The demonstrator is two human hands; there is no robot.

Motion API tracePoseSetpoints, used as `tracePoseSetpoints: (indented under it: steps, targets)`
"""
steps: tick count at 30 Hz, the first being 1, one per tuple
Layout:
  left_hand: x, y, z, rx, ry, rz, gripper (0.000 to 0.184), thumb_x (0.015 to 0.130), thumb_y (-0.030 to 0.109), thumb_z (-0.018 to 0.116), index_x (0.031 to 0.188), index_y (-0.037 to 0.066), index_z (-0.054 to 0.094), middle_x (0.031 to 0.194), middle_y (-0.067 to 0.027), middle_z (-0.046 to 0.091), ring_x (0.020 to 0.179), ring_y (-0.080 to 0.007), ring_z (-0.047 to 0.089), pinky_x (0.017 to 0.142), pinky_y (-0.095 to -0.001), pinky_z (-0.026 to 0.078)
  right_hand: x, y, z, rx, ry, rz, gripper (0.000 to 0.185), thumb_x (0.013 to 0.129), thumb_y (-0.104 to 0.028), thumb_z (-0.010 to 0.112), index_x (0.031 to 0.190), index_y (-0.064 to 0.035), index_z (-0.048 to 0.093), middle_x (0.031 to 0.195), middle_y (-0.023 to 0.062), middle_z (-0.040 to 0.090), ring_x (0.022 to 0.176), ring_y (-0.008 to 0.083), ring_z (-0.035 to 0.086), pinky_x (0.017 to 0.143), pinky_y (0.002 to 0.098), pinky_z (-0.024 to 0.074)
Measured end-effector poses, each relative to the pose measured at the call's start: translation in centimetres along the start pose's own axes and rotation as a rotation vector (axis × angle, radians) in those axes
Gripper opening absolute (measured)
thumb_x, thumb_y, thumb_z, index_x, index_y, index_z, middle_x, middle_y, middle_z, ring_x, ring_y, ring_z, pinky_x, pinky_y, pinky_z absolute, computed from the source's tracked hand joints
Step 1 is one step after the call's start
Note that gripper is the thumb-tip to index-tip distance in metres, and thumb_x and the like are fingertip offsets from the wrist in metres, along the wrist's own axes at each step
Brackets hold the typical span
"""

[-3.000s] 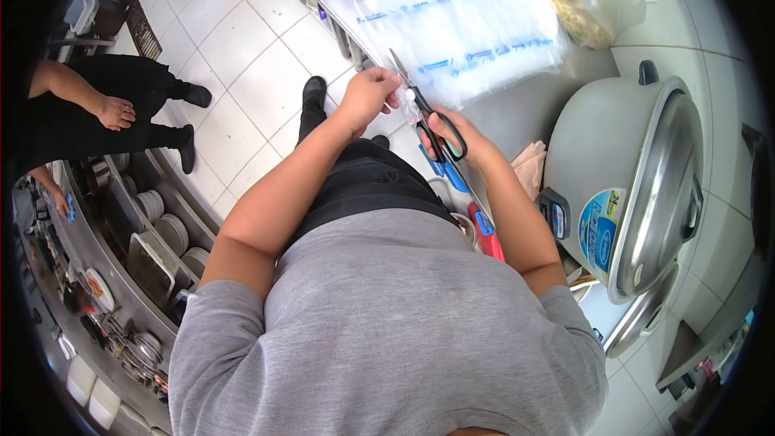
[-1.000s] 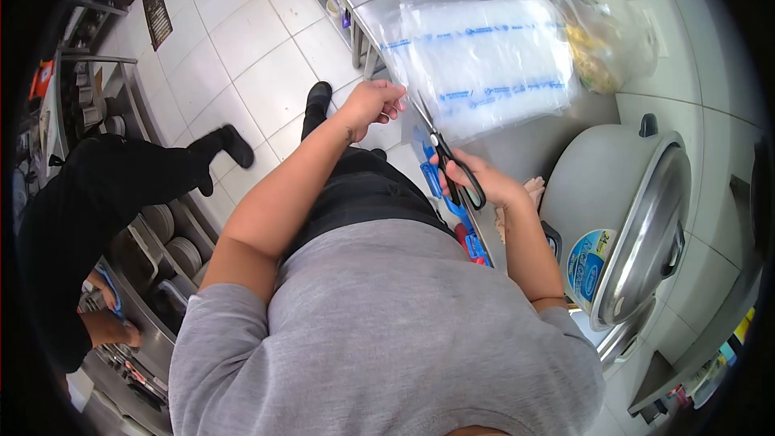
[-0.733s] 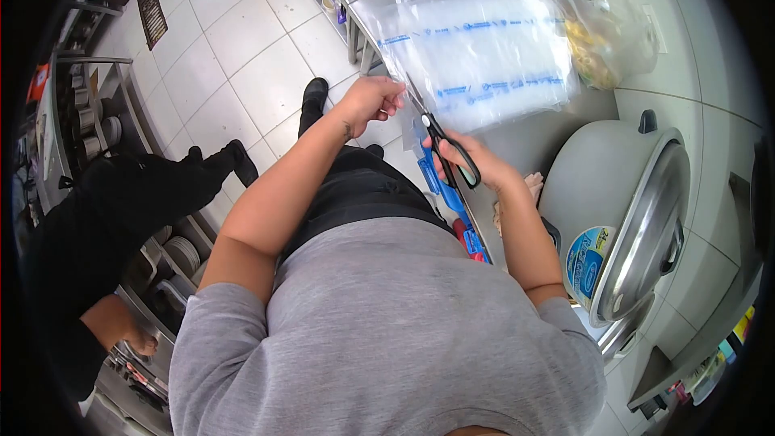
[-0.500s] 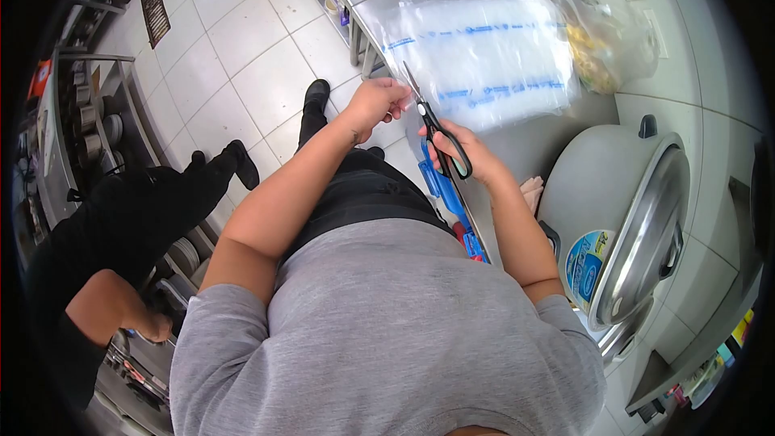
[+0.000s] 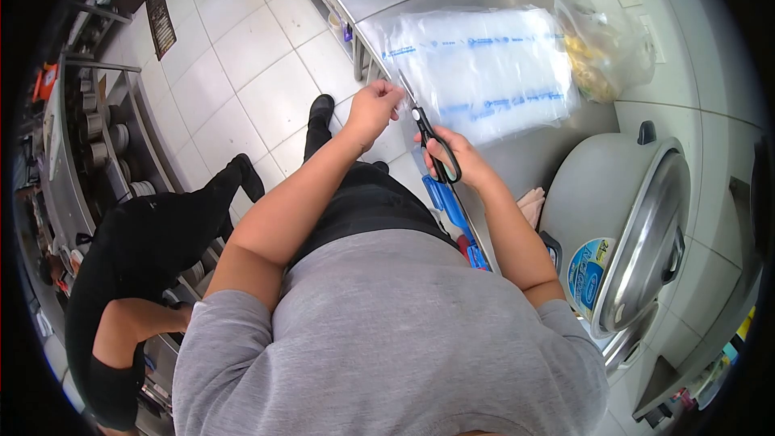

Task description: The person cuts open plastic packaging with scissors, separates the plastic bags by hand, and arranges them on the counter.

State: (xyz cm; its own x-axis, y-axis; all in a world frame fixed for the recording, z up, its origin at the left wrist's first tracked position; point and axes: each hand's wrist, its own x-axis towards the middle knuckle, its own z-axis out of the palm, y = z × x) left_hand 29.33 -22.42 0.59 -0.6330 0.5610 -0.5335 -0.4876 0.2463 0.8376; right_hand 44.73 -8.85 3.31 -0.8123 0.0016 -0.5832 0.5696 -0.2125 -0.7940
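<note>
In my right hand [image 5: 462, 158] is a pair of black-handled scissors [image 5: 425, 127], their blades pointing away from me along the counter edge. The blades look almost closed. My left hand [image 5: 374, 113] is closed in a pinch just left of the blades, on what looks like a thin edge of clear plastic; the fingers partly hide it. Beyond both hands, a flat stack of clear plastic bags [image 5: 492, 64] with blue printed bands lies on the metal counter [image 5: 529, 145].
A large grey pot [image 5: 593, 186] with a metal lid stands at right. Behind the stack sits a clear bag of yellowish food [image 5: 593, 69]. A blue-handled item [image 5: 446, 203] is by the counter edge. At left, a person in black [image 5: 153, 234] bends beside shelves.
The view has shifted slightly, so the counter sits lower in it. My hands stay by the counter edge with the scissors. The person at left has moved their arm and body.
</note>
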Motion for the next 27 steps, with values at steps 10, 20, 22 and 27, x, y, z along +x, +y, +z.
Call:
tracePoseSetpoints:
  steps: [10,20,22,27]
  targets:
    - [-1.5,-0.1,0.3,-0.045,-0.081,-0.061,0.016,0.089,0.022,0.061,0.087,0.006,0.062,0.07,-0.0005,0.058,0.061,-0.0083,0.054,0.055,-0.0225,0.039,1.3,-0.7,-0.1,-0.007,-0.066,-0.066,0.05,0.092,-0.05,0.054,0.117,-0.0062,0.052,0.073,0.0015,0.056,0.061,0.01,0.054,0.055,0.0236,0.0433]
    - [-2.0,-0.1,0.4,-0.061,-0.096,-0.065,0.015,0.091,0.02,0.059,0.085,0.006,0.06,0.07,-0.0001,0.059,0.059,-0.008,0.054,0.053,-0.022,0.039,2.4,-1.8,0.2,-0.056,0.029,-0.116,0.044,0.092,-0.048,0.057,0.106,-0.006,0.054,0.067,0.0001,0.055,0.055,0.0093,0.054,0.049,0.0229,0.0425]
    - [-2.0,-0.4,0.4,-0.035,-0.101,-0.077,0.015,0.091,0.021,0.06,0.085,0.006,0.06,0.07,-0.0001,0.059,0.059,-0.008,0.054,0.052,-0.0219,0.039,2.5,-2.3,0.2,-0.026,0.032,-0.106,0.043,0.092,-0.047,0.057,0.107,-0.0063,0.053,0.067,-0.0002,0.055,0.056,0.0088,0.053,0.049,0.022,0.0425]
    - [-2.2,-0.5,0.5,-0.051,-0.096,-0.081,0.016,0.091,0.022,0.06,0.084,0.007,0.06,0.068,0.0002,0.057,0.058,-0.0081,0.054,0.052,-0.0218,0.039,4.3,-2.0,-1.2,-0.116,-0.006,-0.095,0.038,0.092,-0.042,0.059,0.105,-0.0071,0.054,0.065,-0.0009,0.055,0.055,0.0082,0.053,0.048,0.0224,0.042]
